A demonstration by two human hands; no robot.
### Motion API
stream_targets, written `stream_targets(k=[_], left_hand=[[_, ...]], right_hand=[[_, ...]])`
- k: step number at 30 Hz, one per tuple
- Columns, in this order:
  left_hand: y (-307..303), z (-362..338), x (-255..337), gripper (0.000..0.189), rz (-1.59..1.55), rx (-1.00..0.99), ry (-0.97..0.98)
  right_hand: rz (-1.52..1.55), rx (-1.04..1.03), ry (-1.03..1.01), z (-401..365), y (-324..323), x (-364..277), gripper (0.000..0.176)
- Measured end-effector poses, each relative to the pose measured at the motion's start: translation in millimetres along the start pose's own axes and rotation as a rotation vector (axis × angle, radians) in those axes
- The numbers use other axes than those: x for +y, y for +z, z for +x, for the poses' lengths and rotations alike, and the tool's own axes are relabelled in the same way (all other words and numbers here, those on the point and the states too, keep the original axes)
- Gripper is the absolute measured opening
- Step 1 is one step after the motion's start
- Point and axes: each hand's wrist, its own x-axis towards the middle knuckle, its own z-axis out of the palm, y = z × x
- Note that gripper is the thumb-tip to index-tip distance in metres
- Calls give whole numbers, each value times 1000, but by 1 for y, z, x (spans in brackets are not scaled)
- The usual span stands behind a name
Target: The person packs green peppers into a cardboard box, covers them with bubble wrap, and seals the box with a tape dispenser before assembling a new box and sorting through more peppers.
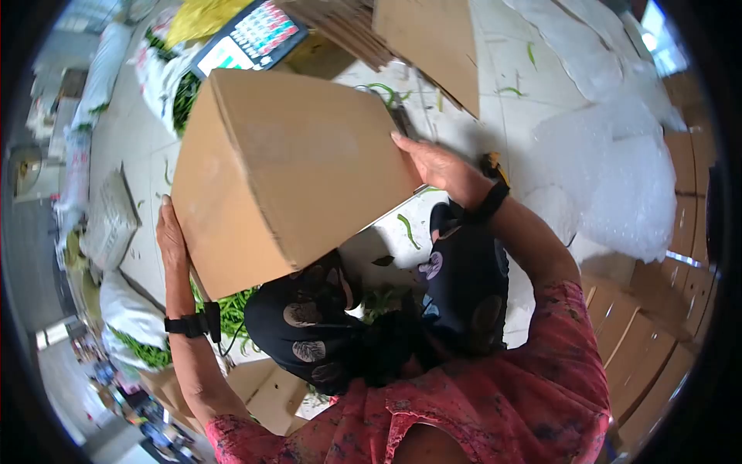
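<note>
A large brown cardboard box (309, 155) is held tilted in front of me, above my knees. My left hand (171, 232) presses flat along its left side, with the thumb up near the edge. On the opposite side, my right hand (442, 168) grips the box's right edge, thumb on the face turned to me and fingers hidden behind. The box's contents, if any, do not show. Behind its top edge sits a digital scale (251, 39) with a keypad and a bright display.
White sacks of green chili peppers (185, 100) stand at the upper left; loose peppers (408, 230) lie on the tiled floor. Flattened cardboard (429, 46) leans at the top. Bubble wrap (610, 178) is piled at right, near stacked cartons (641, 340).
</note>
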Motion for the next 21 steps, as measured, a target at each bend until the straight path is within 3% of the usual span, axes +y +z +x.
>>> stream_targets(k=[3, 4, 6, 9, 12, 13, 15, 17, 19, 20, 21], left_hand=[[-52, -35, 24, 56, -186, -1, 73], [-67, -50, 37, 51, -51, 48, 181], [-84, -64, 24, 50, -60, 46, 135], [-102, -89, -7, 49, -89, -55, 36], [-124, -131, -51, 56, -53, -116, -130], [-131, -149, -74, 52, -70, -134, -193], [-131, -185, -131, 51, -220, -13, -293], [-125, -223, -218, 42, -253, 105, -329], [-105, -271, -273, 39, -150, 59, -402], [-87, -296, -330, 38, 70, -14, -199], [-57, -325, -431, 36, 539, 2, 259]], right_hand=[[-442, -83, -119, 21, 40, -44, 43], [-531, -169, -232, 11, 84, -60, 40], [-724, -140, -381, 22, 106, -99, 38], [-1173, -125, -540, -25, 206, -129, 41], [-1627, -115, -759, -72, 271, -82, 38], [-1779, -197, -729, -82, 282, -64, 40], [-2045, -48, -717, -84, 267, -17, 32], [-2245, -199, -847, -70, 246, 35, 29], [-2325, -230, -580, -49, 210, 66, 21], [-2436, -330, -519, -39, 188, 69, 16], [-2567, -317, -338, -36, 174, 67, 24]])
